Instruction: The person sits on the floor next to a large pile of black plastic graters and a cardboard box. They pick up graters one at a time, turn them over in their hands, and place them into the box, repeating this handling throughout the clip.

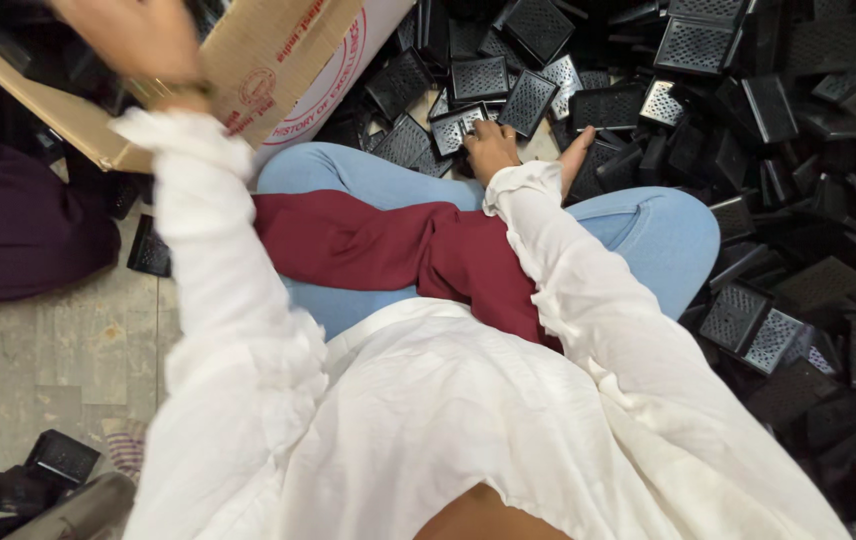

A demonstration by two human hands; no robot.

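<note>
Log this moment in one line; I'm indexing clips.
left hand: on cardboard box | right hand: on black perforated trays | posture: seated

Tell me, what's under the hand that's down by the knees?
Under the right hand lies a black perforated tray, one of a big heap of black trays spread over the floor. The palm covers part of the tray, so how the fingers grip it stays hidden.

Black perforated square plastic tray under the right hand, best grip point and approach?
Black perforated square plastic tray lies flat, mesh face up, beside the knee. Probably pinch its raised solid rim from above on the near edge, where the right hand rests; neighbouring trays crowd the far sides.
</note>
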